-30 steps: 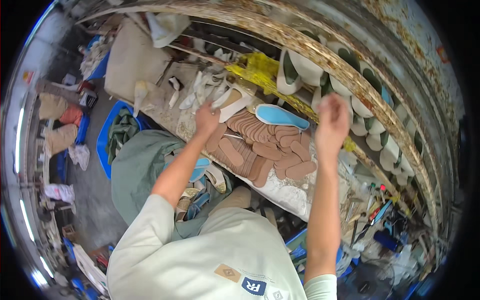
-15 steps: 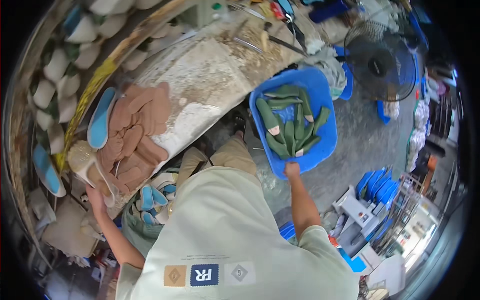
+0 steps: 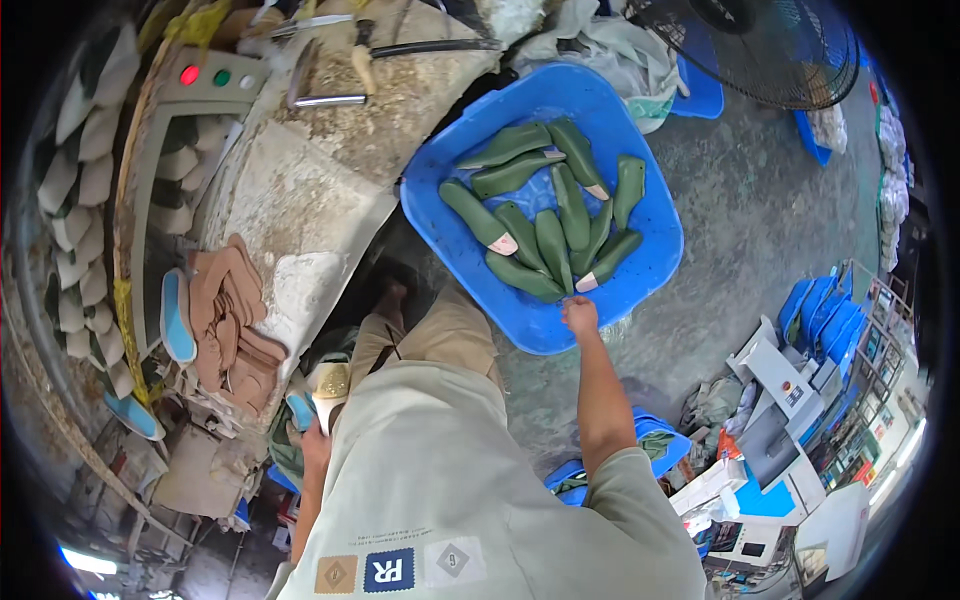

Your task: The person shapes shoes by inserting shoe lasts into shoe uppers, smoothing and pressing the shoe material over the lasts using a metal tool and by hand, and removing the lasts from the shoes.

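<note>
Close to my left side, my left hand (image 3: 315,445) is closed on the back part of a white shoe (image 3: 329,388) with a glittery gold toe. The shoe is low by my thigh, just above a dark green sack (image 3: 287,447) with a blue-lined shoe at its mouth. My right hand (image 3: 580,315) is closed in a fist at the near side of a blue plastic tub (image 3: 535,335); anything inside the fingers is hidden. Several green shoe lasts (image 3: 550,245), some with pale pink ends, lie in the tub, one tip almost touching my right fingers.
A worn workbench (image 3: 300,180) on my left bears brown insole-like pieces (image 3: 230,320), a blue-lined shoe part (image 3: 178,315) and a hammer (image 3: 361,62). A fan (image 3: 740,40) stands beyond the tub. Grey machinery (image 3: 780,395) and stacked blue tubs (image 3: 825,310) are at the right.
My left hand has carried the gold-toed shoe from beside the brown pieces rightward to the sack by my leg. My view has shifted; the right hand stays at the tub's near side.
</note>
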